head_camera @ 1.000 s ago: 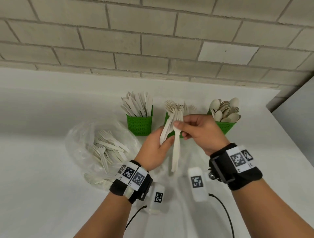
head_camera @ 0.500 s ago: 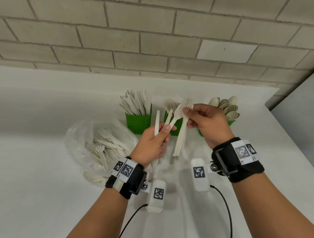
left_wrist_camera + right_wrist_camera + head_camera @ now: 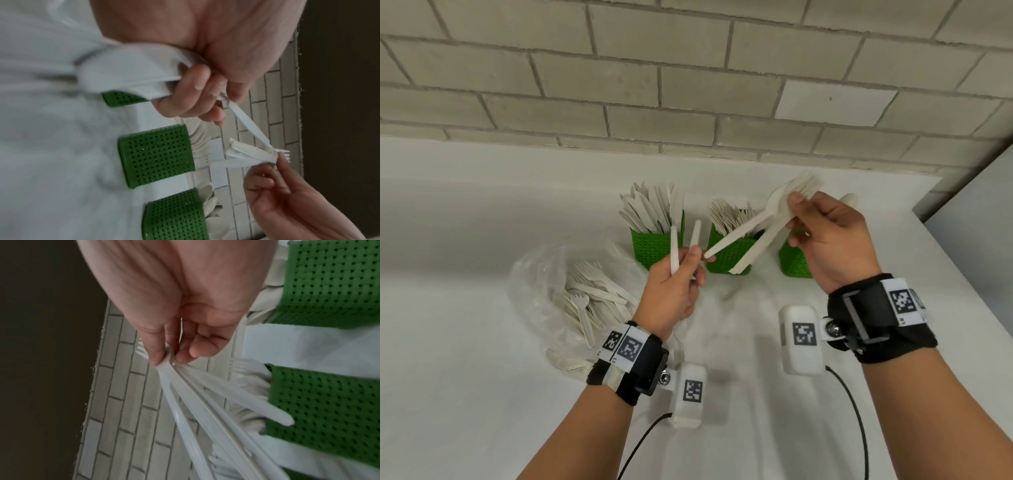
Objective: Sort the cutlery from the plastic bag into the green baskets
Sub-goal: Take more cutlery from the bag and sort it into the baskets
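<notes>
My left hand (image 3: 690, 257) grips two white cutlery pieces (image 3: 673, 253) upright, rounded handle ends up, in front of the knife basket (image 3: 654, 248); which kind they are I cannot tell. My right hand (image 3: 792, 212) pinches several white forks (image 3: 753, 229) near their heads, above the fork basket (image 3: 729, 255), handles slanting down-left. The right wrist view shows thumb and fingers pinching the forks (image 3: 185, 386) at their necks. The spoon basket (image 3: 794, 263) is mostly hidden behind my right hand. On the left lies the clear plastic bag (image 3: 541, 274), with more forks inside.
The three green baskets stand in a row near the brick wall (image 3: 688, 85), on a white counter (image 3: 465, 377). The counter's right edge (image 3: 962, 260) runs close beside the spoon basket. Camera pods and cables hang under both wrists.
My right hand has lifted the forks up and to the right, away from my left hand. The left hand keeps two pieces and has turned them upright.
</notes>
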